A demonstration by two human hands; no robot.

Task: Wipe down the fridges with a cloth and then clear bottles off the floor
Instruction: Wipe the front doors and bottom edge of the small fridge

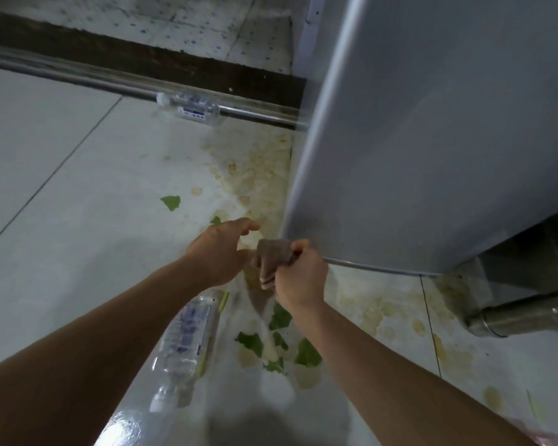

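Here the right hand (298, 272) grips the cloth (273, 257), hanging lengthwise downward; left hand (221, 249) loosely spread.

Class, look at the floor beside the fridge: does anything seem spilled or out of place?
Yes. Two plastic bottles lie on their sides, one by the metal rail, one near the arms. Torn green leaf pieces and yellowish stains litter the tiles beside the fridge.

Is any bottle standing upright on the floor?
No, both the near bottle and the far bottle lie on their sides on the floor.
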